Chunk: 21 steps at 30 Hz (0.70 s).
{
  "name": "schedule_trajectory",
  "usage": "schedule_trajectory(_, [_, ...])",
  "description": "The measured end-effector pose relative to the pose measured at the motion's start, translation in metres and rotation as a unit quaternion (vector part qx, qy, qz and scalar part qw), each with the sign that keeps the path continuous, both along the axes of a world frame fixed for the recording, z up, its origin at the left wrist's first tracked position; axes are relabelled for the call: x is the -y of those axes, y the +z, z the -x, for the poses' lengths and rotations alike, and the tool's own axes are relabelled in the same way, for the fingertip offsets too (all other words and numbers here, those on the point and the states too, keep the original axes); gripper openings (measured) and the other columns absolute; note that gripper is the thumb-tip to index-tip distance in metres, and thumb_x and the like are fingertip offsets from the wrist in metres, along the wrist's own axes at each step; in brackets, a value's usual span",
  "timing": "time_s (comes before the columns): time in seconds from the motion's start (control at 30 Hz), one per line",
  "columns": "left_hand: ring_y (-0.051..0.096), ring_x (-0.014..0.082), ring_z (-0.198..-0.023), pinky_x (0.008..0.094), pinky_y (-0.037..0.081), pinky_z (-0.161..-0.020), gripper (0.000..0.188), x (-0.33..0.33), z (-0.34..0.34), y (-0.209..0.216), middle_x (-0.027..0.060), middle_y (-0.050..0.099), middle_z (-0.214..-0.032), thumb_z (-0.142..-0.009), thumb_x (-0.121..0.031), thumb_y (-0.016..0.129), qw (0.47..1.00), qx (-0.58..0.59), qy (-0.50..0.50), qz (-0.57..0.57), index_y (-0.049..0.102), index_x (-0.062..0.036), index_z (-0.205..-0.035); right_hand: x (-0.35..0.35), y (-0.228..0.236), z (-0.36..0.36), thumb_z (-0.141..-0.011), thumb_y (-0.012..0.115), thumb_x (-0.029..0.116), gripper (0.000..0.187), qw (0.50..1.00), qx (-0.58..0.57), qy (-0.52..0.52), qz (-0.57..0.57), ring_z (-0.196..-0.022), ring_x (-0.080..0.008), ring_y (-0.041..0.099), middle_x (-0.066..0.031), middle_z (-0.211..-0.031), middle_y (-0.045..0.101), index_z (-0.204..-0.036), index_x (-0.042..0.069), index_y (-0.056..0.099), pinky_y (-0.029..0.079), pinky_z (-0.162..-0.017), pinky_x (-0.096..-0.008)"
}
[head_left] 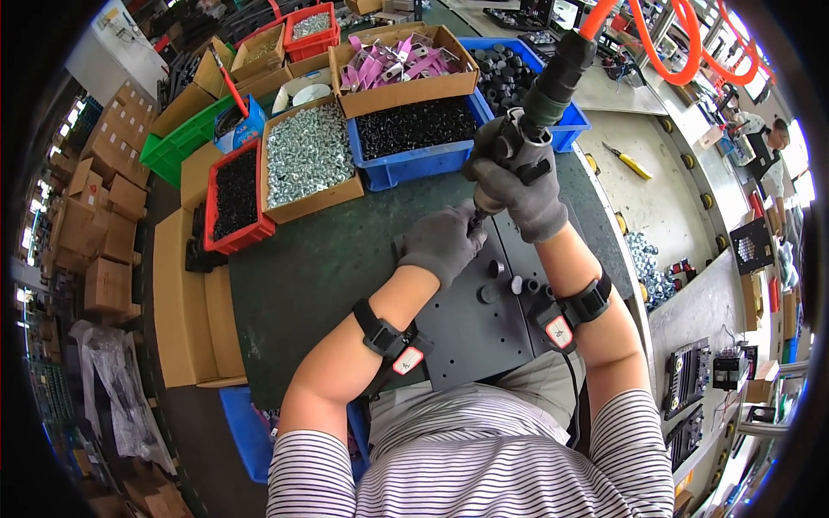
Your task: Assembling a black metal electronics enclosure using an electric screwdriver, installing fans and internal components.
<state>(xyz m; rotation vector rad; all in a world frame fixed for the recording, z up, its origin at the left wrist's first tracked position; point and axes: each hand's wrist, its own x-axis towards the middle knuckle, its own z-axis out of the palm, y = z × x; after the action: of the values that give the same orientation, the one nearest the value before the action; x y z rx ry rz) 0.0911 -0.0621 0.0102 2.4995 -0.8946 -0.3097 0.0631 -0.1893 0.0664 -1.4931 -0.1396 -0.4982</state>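
My right hand (pixel 534 200), in a grey glove, is wrapped round an air screwdriver (pixel 527 148) held upright with its bit pointing down. My left hand (pixel 439 245), gloved too, has its fingers pinched together beside the bit; what they hold is too small to make out. Both hands are over the far part of a flat black perforated panel (pixel 471 341) lying at the table's near edge. Several black round caps (pixel 488 294) sit on the panel, close below my hands, one showing a pale face.
Across the far side stand a red bin of black screws (pixel 231 197), a carton of silvery fasteners (pixel 306 155), a blue bin of small black parts (pixel 414 129), and a carton of pink pieces (pixel 401 65). An orange coiled hose (pixel 665 60) hangs upper right; a person (pixel 767 147) is beyond.
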Motion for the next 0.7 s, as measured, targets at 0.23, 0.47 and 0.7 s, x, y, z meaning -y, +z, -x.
schedule_trajectory(0.23, [0.06, 0.031, -0.091, 0.042, 0.048, -0.077, 0.027, -0.006, -0.001, -0.008, 0.0117, 0.063, -0.097, -0.085, -0.033, 0.057, 0.997, 0.037, -0.034, 0.051, 0.062, -0.0105, -0.1, 0.002, 0.007, 0.008, -0.073, 0.063, -0.002, 0.026, 0.999, 0.033, -0.026, 0.01, -0.064, -0.0067, 0.051, -0.0005, -0.08, 0.054, -0.098, 0.002, 0.056, 0.043, -0.053, -0.0214])
schedule_trajectory(0.47, [0.06, 0.0308, -0.088, 0.0416, 0.048, -0.075, 0.027, -0.003, 0.003, -0.016, 0.0099, 0.063, -0.094, -0.083, -0.033, 0.059, 0.994, 0.055, -0.067, 0.064, 0.063, -0.0123, -0.099, 0.008, 0.004, 0.009, -0.071, 0.065, 0.0, 0.027, 0.999, 0.005, -0.039, 0.013, -0.07, -0.0078, 0.052, -0.0006, -0.079, 0.055, -0.097, 0.003, 0.057, 0.045, -0.062, -0.0247])
schedule_trajectory(0.7, [0.062, 0.0289, -0.083, 0.0389, 0.049, -0.074, 0.023, -0.001, 0.001, -0.017, 0.0087, 0.064, -0.087, -0.085, -0.028, 0.059, 0.994, 0.03, -0.07, 0.08, 0.065, -0.0093, -0.096, 0.009, 0.0, 0.001, -0.069, 0.066, 0.008, 0.02, 1.0, -0.008, -0.011, 0.027, -0.067, -0.0087, 0.05, -0.0001, -0.075, 0.054, -0.087, 0.003, 0.058, 0.043, -0.061, -0.0256])
